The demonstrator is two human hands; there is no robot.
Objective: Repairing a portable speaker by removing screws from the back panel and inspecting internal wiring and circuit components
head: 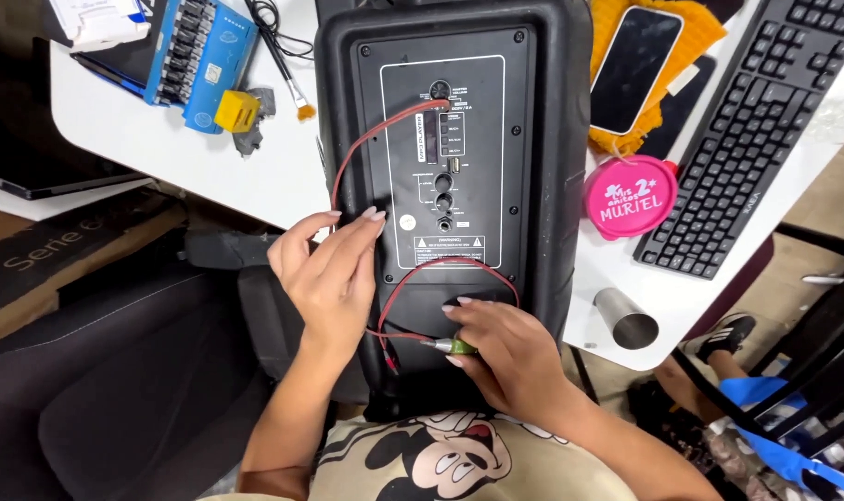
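Two hands work on the back panel [445, 167] of a black speaker [552, 186] that lies on the white counter [255, 176], its lower end at the person's body. The left hand [329, 274] rests on the left edge of the panel, fingers [371, 218] pressed together and lying flat near the red wire [362, 153]. The right hand [505, 357] pinches a small green-handled screwdriver [450, 346] between its fingers, the metal tip pointing left toward the wire's end. A pink round lid [629, 197], a black keyboard [747, 139] and a phone [633, 67] lie to the right.
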